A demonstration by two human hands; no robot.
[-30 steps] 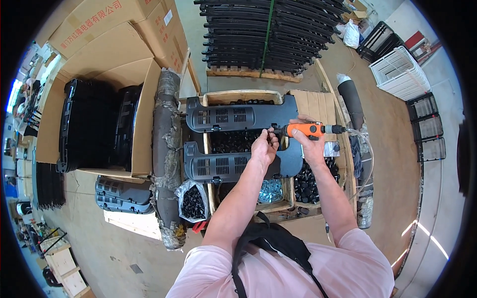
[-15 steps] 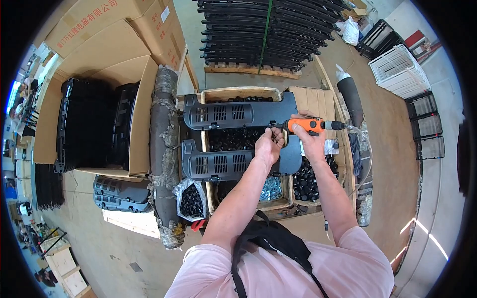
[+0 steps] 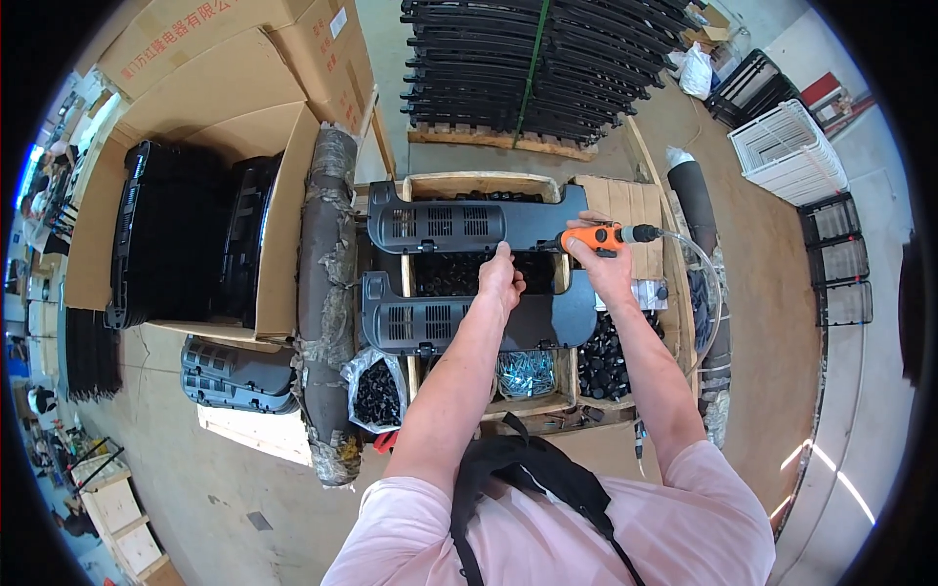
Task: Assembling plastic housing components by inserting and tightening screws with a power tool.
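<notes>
My right hand [image 3: 608,269] is wrapped round an orange air screwdriver [image 3: 596,237], with a clear hose running from its back end. The tool's tip points left, at the near edge of the far dark grey plastic panel [image 3: 532,223], which has vent slots at its left. My left hand [image 3: 501,278] grips that same edge, thumb on top and fingers curled below, left of the tool. A second, matching panel [image 3: 532,317] lies nearer to me, partly under my left forearm. Whether a screw sits at the tool's tip is too small to tell.
Beneath the panels stands a wooden crate [image 3: 562,400] with silver screws [image 3: 528,373] and black caps [image 3: 606,371]. A bag of small black parts [image 3: 377,391] hangs beside a wrapped roller [image 3: 327,293]. Left is a carton [image 3: 278,225] of black panels; stacked black frames [image 3: 547,73] stand behind.
My left hand has moved left along the far panel's edge, away from the tool tip. The screwdriver has shifted slightly, still at that edge. My view has turned a little.
</notes>
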